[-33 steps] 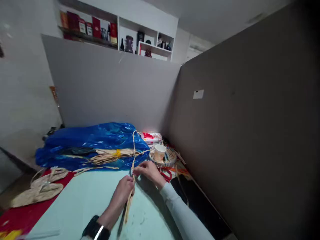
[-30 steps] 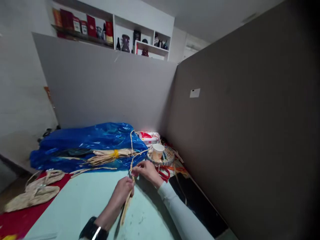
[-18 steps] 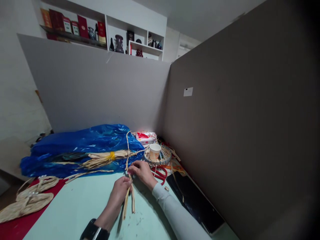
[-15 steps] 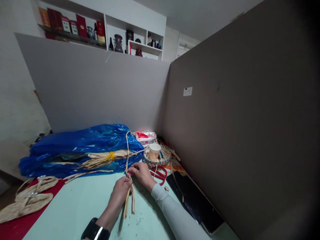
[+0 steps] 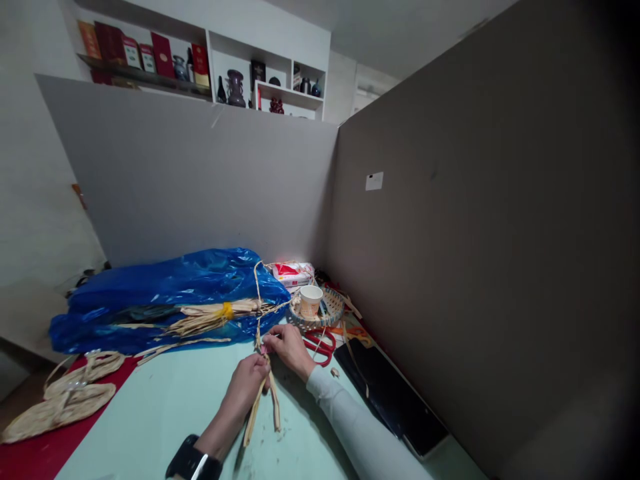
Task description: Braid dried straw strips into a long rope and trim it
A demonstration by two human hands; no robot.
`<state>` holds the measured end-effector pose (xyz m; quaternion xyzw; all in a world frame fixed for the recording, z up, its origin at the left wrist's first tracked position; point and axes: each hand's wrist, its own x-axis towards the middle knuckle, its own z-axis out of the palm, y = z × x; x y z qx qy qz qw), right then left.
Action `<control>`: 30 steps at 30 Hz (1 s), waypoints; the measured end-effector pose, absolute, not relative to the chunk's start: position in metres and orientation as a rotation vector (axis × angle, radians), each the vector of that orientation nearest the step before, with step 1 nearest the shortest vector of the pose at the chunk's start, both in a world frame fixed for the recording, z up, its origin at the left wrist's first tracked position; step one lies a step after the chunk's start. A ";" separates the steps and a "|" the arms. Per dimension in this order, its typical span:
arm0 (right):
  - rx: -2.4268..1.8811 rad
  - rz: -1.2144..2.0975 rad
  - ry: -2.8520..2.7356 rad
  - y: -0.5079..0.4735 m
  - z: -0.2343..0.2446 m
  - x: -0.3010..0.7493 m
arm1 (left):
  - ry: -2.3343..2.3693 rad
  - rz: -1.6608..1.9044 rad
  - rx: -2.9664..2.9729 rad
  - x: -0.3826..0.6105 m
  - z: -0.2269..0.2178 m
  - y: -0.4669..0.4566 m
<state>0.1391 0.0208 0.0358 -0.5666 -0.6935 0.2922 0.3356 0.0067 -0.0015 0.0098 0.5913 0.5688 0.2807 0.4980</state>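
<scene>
paper cup (image 5: 311, 299) in woven basket (image 5: 334, 312) | left hand (image 5: 246, 390), right hand (image 5: 287, 345): each grip pinching straw strips (image 5: 263, 393)

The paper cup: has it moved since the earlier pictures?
No. The paper cup sits in the woven basket, beside the blue plastic bag, as before; only the camera shifted.

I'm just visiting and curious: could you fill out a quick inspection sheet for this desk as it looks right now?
Surface: pale green mat over red cloth.
Job's things: straw strips, pinched where both hands meet.
Clutter: blue plastic bag, straw bundle, woven straw pieces, paper cup in small basket, red scissors, dark tablet.
Grippers: left hand and right hand grip the strips.
Cables: nothing seen.
Surroundings: grey partitions, shelves above.
</scene>
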 end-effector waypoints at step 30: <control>-1.370 0.687 -1.698 0.004 0.035 0.144 | 1.383 0.660 1.636 0.006 0.009 -0.011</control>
